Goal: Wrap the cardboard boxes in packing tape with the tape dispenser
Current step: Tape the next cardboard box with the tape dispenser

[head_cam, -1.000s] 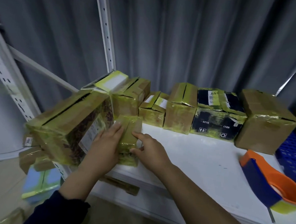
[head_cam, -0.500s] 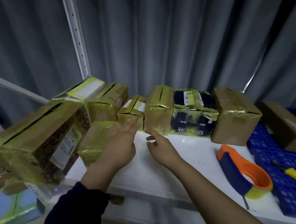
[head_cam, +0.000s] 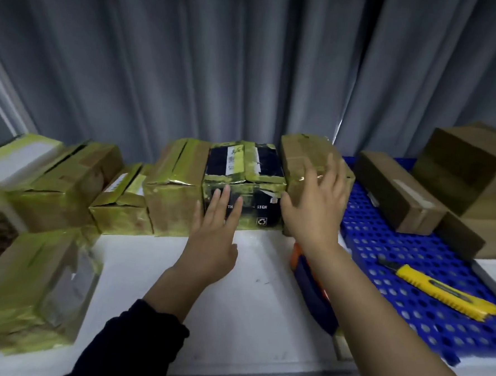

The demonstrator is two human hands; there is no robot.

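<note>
The white tabletop [head_cam: 257, 304] carries a row of tape-wrapped cardboard boxes [head_cam: 170, 206] along its back edge, a black box [head_cam: 242, 170] among them. Another taped box [head_cam: 31, 285] sits in front of the row's left end. An orange and blue tape dispenser [head_cam: 312, 296] lies just beside a blue perforated panel [head_cam: 394, 298] on the right.

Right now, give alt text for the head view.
A left hand and right hand reach open over a white table toward tape-wrapped cardboard boxes. A tape dispenser lies beneath the right forearm, a yellow knife on a blue tray.
</note>
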